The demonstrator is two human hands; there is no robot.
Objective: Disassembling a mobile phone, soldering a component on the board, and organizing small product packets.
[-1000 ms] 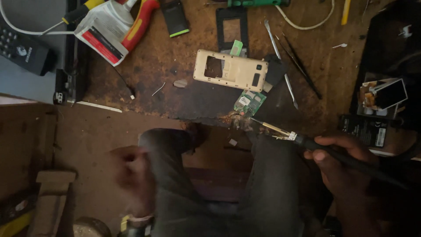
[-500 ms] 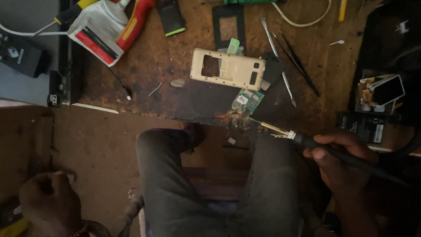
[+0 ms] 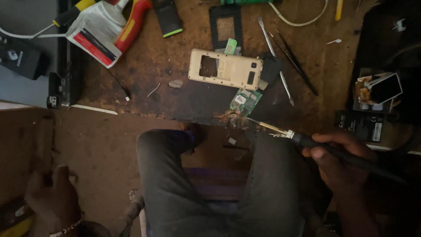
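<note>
Worn brown wooden workbench (image 3: 175,66) ahead of my hands, top scuffed and stained, dark burnt patch (image 3: 197,103) near front edge. Bare brown dirt floor (image 3: 96,145) below, between my hands and beside my left hand. Purple stool seat (image 3: 215,184) under me. Light dim, warm; right side falls into shadow.

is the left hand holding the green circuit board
No, the left hand is low beside the knee, far from the green circuit board on the workbench edge.
</note>
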